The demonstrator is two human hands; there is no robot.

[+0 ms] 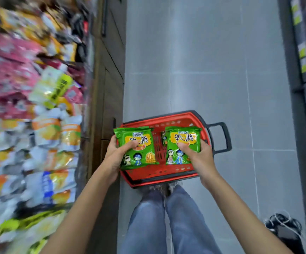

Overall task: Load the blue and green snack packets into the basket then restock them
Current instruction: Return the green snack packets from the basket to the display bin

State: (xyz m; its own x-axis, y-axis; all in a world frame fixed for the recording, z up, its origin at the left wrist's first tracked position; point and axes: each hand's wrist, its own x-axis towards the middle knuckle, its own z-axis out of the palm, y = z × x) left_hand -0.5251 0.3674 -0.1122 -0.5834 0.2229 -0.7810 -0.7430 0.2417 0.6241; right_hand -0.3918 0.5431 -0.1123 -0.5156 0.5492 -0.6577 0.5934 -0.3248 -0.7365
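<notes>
Head view: two green snack packets held above a red plastic shopping basket [157, 174].
The basket stands on the grey tiled floor [203, 70], its black handle [221, 138] on its right side. Over the basket's left edge the left grip [114, 154] clasps a green foil snack packet [143, 153], thumb on its front. Over the basket's right half the right grip [201, 158] clasps a second green foil snack packet [174, 154] the same way. Between them a small packet [164, 138] leans inside the basket. Left of the basket runs a blurred shelf of packets [38, 107].
</notes>
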